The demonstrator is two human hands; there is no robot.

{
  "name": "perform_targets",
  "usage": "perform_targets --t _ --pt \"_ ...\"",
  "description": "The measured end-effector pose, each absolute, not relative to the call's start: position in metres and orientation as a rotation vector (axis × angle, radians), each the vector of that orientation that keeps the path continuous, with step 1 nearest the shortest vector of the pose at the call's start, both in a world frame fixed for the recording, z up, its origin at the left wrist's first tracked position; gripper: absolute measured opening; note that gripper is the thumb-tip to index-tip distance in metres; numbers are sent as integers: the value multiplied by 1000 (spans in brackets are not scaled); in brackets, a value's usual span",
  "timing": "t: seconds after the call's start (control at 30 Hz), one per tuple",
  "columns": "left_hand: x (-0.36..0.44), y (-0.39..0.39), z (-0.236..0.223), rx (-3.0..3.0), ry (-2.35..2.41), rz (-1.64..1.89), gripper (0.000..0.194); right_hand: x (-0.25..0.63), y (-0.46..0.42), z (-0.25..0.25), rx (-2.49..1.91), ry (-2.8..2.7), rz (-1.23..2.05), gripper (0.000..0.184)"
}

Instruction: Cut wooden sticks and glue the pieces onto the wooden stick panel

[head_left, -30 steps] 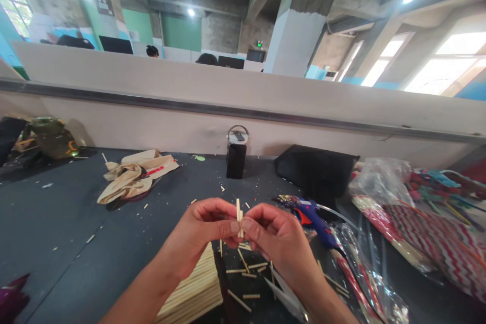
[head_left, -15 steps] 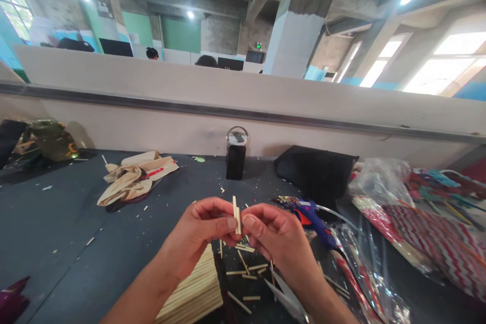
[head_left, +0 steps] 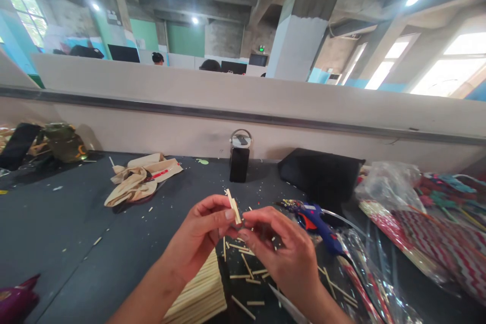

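At six o'clock, a stack of pale sticks point(head_left: 199, 293) is lying below the left hand point(head_left: 207, 228), which is pinching two small joined sticks point(head_left: 233, 206) near the centre. The right hand point(head_left: 279, 245) is hovering just beside them, its thumb and fingertips parted. Toward four o'clock a blue glue gun point(head_left: 318, 223) is resting; beyond, toward twelve, a black phone point(head_left: 239, 165) is standing.

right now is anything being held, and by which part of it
The left hand pinches two short wooden sticks, side by side, by their lower part, upper ends free. The right hand appears empty.
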State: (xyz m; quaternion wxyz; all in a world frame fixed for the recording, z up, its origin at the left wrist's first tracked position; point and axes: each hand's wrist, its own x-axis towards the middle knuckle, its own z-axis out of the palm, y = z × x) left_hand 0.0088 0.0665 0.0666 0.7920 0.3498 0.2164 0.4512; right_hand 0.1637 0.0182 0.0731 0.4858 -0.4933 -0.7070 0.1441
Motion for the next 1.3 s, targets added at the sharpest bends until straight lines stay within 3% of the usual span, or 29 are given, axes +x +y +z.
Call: perform_targets --t 0.6,0.97,1.3 --pt "10 64 67 807 484 964 8 161 20 67 -1254 -1635 459 7" --pt "4 65 76 972 561 997 12 160 19 66 -1150 -1645 314 6" --pt "4 63 73 922 522 1044 43 156 18 62 -1095 -1647 215 7"
